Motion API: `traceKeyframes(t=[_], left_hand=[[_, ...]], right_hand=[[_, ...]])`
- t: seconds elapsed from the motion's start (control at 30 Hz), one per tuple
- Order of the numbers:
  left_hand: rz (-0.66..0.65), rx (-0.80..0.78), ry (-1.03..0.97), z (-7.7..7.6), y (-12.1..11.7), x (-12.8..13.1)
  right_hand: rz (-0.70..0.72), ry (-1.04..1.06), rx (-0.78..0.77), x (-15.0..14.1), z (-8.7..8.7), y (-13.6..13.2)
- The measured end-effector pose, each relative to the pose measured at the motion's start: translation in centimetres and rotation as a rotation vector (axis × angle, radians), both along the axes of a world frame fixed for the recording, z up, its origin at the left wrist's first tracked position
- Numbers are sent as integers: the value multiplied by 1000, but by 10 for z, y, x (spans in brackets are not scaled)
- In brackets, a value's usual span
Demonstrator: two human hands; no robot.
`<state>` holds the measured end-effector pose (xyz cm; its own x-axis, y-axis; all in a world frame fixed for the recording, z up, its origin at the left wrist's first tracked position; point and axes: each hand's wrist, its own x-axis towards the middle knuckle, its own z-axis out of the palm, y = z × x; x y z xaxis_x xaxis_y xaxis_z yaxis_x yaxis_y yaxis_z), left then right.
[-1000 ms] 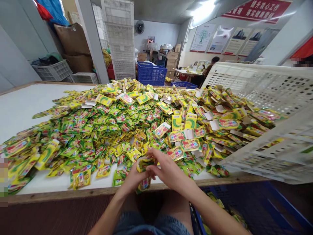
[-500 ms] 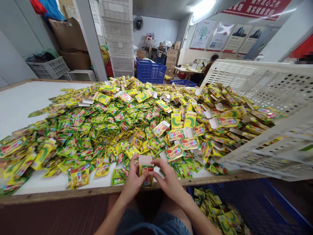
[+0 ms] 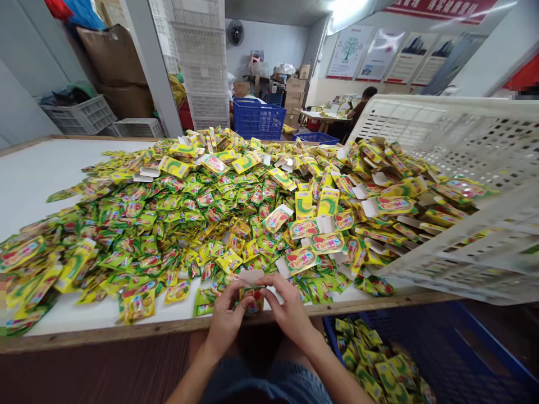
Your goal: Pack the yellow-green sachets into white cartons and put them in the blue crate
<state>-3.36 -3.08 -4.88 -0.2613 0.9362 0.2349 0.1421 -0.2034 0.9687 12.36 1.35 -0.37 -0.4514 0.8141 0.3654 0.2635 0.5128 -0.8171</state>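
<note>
Small packing workshop, by the look of it. Across the middle: broad white worktable (image 3: 25, 168) with wooden edging, heaped with small printed cartons (image 3: 275, 218) and bright sachets (image 3: 229, 261). At 3 o'clock: large white perforated crate (image 3: 458, 280), tipped and spilling cartons. At 5 o'clock: blue crate (image 3: 446, 359), part-filled with packets (image 3: 385, 373). At 11 o'clock: tall stack of white crates (image 3: 206, 67). At 10 o'clock: big brown cardboard boxes (image 3: 113, 56). At 12 o'clock: wall fan (image 3: 235, 32), blue basket (image 3: 259, 119), piled cardboard boxes (image 3: 295, 95). At 1 o'clock: wall posters (image 3: 348, 53), second worktable (image 3: 326, 116) with a person (image 3: 360, 109) beside it. Towards 2 o'clock: red banner (image 3: 446, 9) in Chinese characters. Overhead: bright strip light (image 3: 349, 12).
</note>
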Motion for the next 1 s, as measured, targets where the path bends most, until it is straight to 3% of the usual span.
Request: traceKeyframes(t=[0.1,0.27,0.47,0.73,1.0], left_hand=[[-45,9,51,4,0,-3],[11,71,-65,11,-1,0],[-120,149,151,26,-4,-5],[-34,-35,-54,37,-3,2],[-32,-22,-73,41,6,1]], right_hand=[[-20,61,-12,-6,3,1],[-33,130,-45,-8,-3,1],[-20,120,29,-5,-3,-5],[-122,79,-90,-12,10,-8],[-174,86,-103,-16,13,-6]])
